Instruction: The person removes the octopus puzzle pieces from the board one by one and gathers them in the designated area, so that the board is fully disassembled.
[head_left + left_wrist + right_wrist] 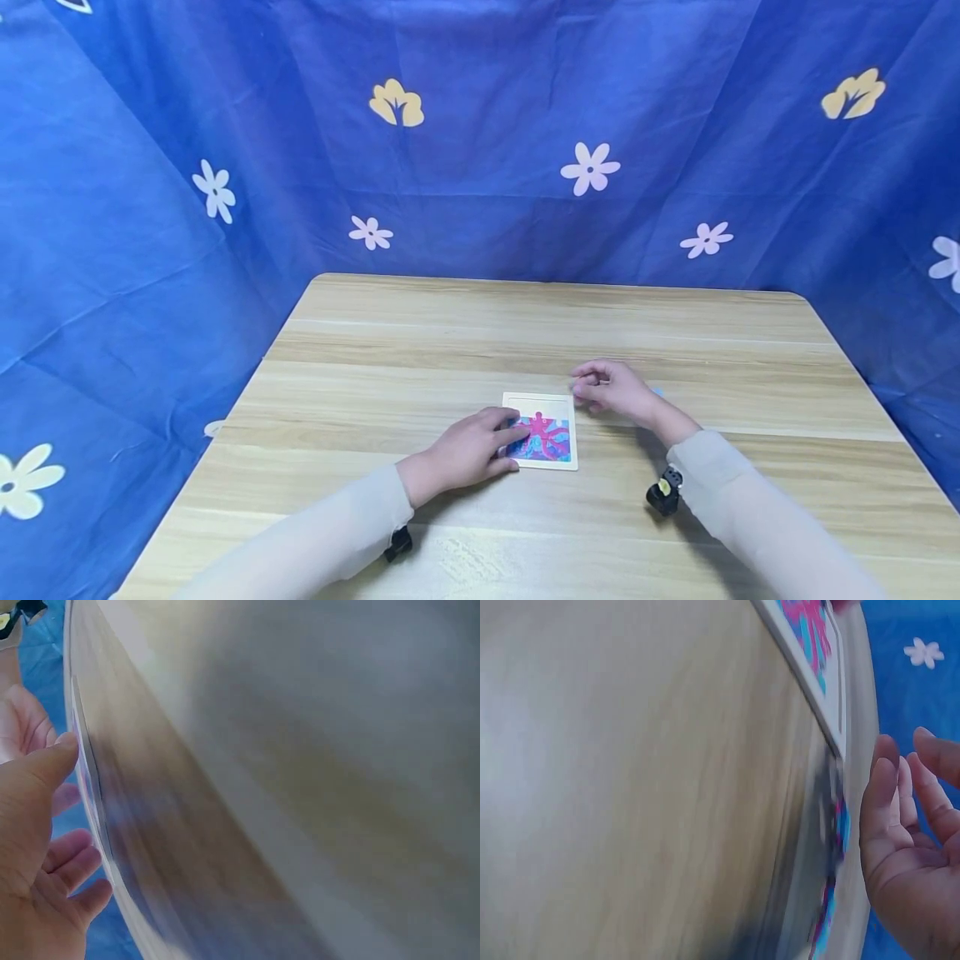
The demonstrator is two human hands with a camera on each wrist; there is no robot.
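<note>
A square jigsaw puzzle in a pale wooden tray (538, 466) lies on the table, its lower part filled with pink and blue pieces forming an octopus (538, 427). The upper strip of the tray is bare wood. My left hand (471, 446) rests at the tray's left side, fingers spread over the puzzle and thumb near its lower left corner. Just off the tray's upper right corner hovers my right hand (615, 390), fingers loosely bent and nothing seen between them in the right wrist view. Under that hand lie loose colored pieces (843, 825), mostly hidden in the head view.
The wood-grain table (420, 333) stretches around the tray. A blue cloth (480, 150) with flowers hangs behind and beside it. Black wrist cameras (664, 493) sit under both sleeves. A small blue bit (657, 392) shows behind the right wrist.
</note>
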